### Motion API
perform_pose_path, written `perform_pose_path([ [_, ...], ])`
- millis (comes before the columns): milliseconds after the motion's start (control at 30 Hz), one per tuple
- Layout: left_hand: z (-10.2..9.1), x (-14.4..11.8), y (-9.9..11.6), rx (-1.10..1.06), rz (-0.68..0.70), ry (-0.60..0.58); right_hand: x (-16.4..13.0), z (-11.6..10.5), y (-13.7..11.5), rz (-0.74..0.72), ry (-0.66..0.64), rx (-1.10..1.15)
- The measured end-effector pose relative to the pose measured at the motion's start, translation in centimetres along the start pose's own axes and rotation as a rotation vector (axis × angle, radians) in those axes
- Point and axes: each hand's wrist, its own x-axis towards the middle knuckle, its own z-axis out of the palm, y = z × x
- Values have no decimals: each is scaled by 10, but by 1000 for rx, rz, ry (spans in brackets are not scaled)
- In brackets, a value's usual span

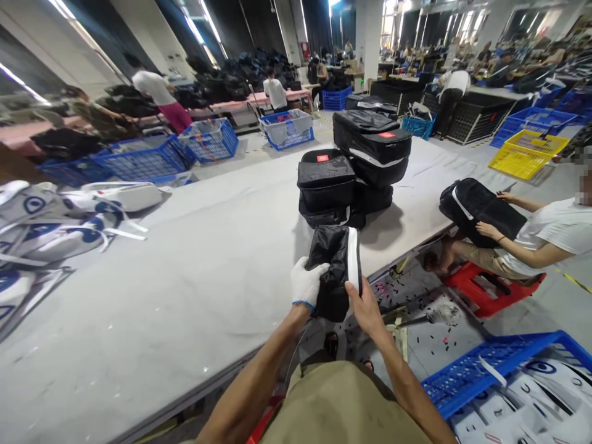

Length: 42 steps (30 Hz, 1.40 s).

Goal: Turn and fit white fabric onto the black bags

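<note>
Between my hands, at the near edge of the table, is a black bag (329,256) with a wide white strip (354,259) along its right side. My left hand (308,282), in a white knit glove with a blue cuff, grips the bag's left side. Bare, my right hand (365,306) closes on the right edge, its thumb by the lower end of the white strip. Just beyond stand stacked black bags, a shorter stack (325,185) in front and a taller one (372,145) behind it, some with red labels.
White bags (92,225) with blue patterns lie at the table's left end. On the right, a seated co-worker (546,237) handles a black bag (481,209). A blue crate (490,364) of white pieces stands at lower right. Scraps litter the floor (430,333) beside the white table (208,277).
</note>
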Motion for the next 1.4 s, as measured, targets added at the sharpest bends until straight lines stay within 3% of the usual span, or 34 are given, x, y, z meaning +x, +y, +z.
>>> perform_pose_path([
  [200,13,22,0,-91,-48,-27,14,7,31,-22,59,13],
  [400,2,60,-5,-217,-67,-7,20,39,69,-51,13,-34],
  [600,-17,98,-1,-355,-86,129,25,68,101,130,-77,-90],
  [800,-54,126,-10,-439,-90,184,29,76,81,157,-87,-11],
  [967,-78,136,-21,-447,-109,235,43,84,47,7,-129,16],
  [1200,-87,135,-26,-469,-100,227,54,101,47,-116,-144,-24],
  [1300,-87,133,-25,-460,-90,207,60,98,46,-127,-155,-30],
  [1400,-81,130,-21,-394,-76,174,70,89,38,-257,-170,-86],
])
